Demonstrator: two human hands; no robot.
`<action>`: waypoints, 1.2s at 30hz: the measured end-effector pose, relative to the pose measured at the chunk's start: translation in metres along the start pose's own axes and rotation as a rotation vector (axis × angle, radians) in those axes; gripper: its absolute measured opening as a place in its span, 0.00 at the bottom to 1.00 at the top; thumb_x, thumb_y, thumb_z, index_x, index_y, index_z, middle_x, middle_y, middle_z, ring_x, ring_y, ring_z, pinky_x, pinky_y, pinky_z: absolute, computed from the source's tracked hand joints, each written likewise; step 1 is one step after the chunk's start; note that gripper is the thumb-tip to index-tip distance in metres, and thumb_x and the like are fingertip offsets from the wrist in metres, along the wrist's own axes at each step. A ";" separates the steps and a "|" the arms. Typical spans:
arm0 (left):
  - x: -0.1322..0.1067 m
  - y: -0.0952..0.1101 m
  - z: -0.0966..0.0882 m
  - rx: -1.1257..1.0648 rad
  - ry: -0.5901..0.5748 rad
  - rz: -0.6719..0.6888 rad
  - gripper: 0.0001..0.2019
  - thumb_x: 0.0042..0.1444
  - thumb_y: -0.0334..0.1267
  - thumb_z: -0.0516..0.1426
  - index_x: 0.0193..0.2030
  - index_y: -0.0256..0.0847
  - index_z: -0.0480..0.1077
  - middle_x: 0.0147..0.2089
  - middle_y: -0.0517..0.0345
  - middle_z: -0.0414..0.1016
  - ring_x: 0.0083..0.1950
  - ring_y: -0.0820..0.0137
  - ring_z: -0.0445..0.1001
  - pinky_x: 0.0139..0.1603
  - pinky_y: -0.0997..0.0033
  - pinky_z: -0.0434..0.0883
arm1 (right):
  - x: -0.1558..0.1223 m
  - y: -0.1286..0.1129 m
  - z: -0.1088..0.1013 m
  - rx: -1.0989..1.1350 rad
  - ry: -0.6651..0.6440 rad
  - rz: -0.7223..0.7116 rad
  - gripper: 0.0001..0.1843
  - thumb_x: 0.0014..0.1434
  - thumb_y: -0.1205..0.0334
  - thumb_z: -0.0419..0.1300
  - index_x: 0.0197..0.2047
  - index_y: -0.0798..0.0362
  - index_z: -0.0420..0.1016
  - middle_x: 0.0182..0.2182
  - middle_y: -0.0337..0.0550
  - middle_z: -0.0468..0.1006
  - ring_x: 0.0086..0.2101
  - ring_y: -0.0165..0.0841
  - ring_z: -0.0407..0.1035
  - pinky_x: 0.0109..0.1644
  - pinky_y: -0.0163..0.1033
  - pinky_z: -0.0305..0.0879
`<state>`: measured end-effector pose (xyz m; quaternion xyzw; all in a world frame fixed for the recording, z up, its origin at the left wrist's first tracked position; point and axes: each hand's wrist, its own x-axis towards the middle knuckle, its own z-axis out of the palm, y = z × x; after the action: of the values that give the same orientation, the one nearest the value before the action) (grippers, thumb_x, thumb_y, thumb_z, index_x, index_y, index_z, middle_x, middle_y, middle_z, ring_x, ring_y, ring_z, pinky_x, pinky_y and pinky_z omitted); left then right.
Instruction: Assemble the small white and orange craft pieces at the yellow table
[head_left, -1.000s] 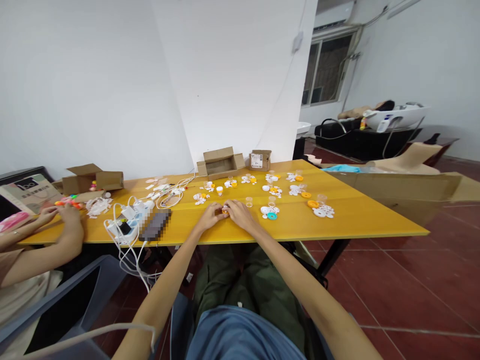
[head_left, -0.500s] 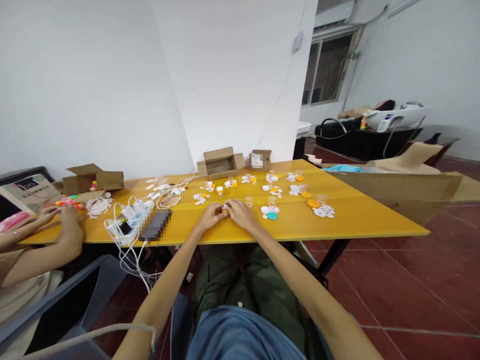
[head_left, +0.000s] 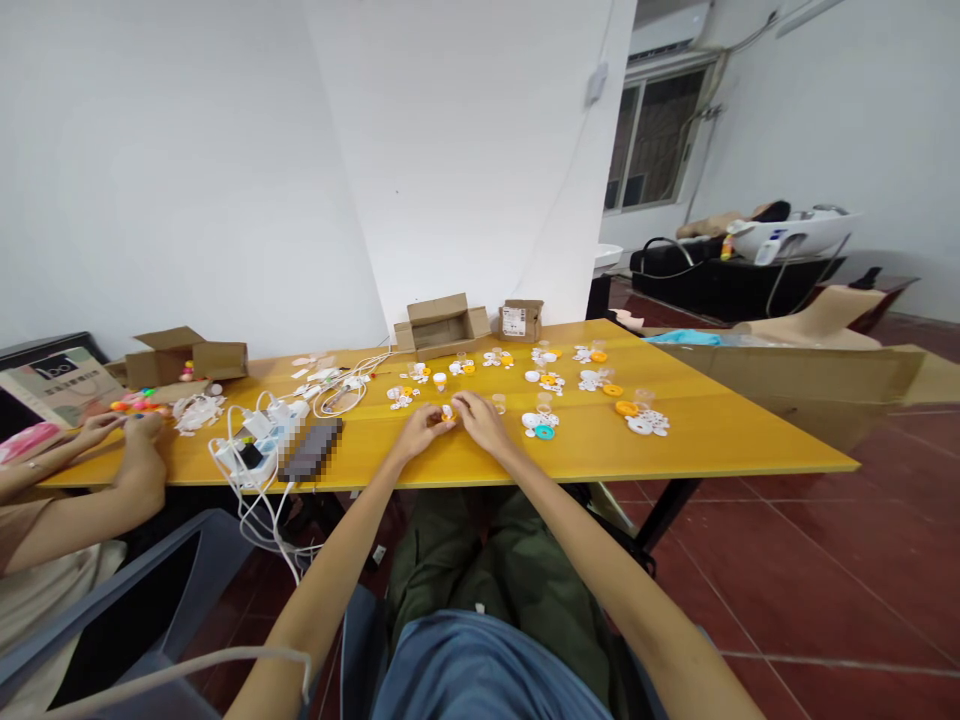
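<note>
Both my hands meet over the middle of the yellow table (head_left: 712, 440). My left hand (head_left: 420, 430) and my right hand (head_left: 478, 420) pinch a small orange and white plastic part (head_left: 448, 412) between their fingertips, just above the tabletop. Several more small white and orange plastic parts (head_left: 547, 380) lie scattered beyond and to the right of my hands. A white and teal round piece (head_left: 541, 428) rests just right of my right hand.
A power strip with white cables (head_left: 251, 450) and a dark blurred device (head_left: 311, 450) lie left of my hands. Open cardboard boxes (head_left: 442, 322) stand along the wall. Another person's hands (head_left: 139, 432) handle coloured parts at the table's left end.
My hands have lifted slightly and shifted a little farther from me, still pinched together on the small part. The other person's hands moved slightly.
</note>
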<state>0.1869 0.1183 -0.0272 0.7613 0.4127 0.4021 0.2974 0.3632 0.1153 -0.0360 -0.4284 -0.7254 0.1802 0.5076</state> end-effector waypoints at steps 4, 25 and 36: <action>0.000 0.003 -0.003 -0.054 0.077 -0.004 0.13 0.51 0.49 0.67 0.34 0.41 0.78 0.34 0.58 0.77 0.39 0.66 0.72 0.43 0.68 0.70 | 0.006 0.008 0.002 0.303 -0.109 0.204 0.13 0.67 0.57 0.56 0.32 0.51 0.76 0.31 0.42 0.81 0.34 0.36 0.76 0.43 0.41 0.73; -0.007 0.017 -0.008 -0.126 0.093 0.038 0.18 0.48 0.49 0.69 0.44 0.45 0.79 0.46 0.55 0.81 0.46 0.64 0.77 0.44 0.68 0.72 | 0.002 0.007 -0.002 1.001 -0.406 0.444 0.17 0.47 0.52 0.77 0.34 0.53 0.80 0.32 0.41 0.81 0.36 0.31 0.77 0.52 0.40 0.76; -0.007 0.014 -0.010 -0.142 0.069 0.020 0.18 0.46 0.45 0.70 0.45 0.44 0.80 0.47 0.54 0.82 0.47 0.63 0.78 0.45 0.67 0.72 | 0.004 0.000 -0.003 0.881 -0.423 0.475 0.20 0.60 0.46 0.67 0.29 0.55 0.79 0.26 0.45 0.81 0.26 0.29 0.74 0.34 0.32 0.74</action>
<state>0.1812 0.1063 -0.0137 0.7280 0.3854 0.4593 0.3323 0.3651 0.1179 -0.0324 -0.2814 -0.5508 0.6594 0.4274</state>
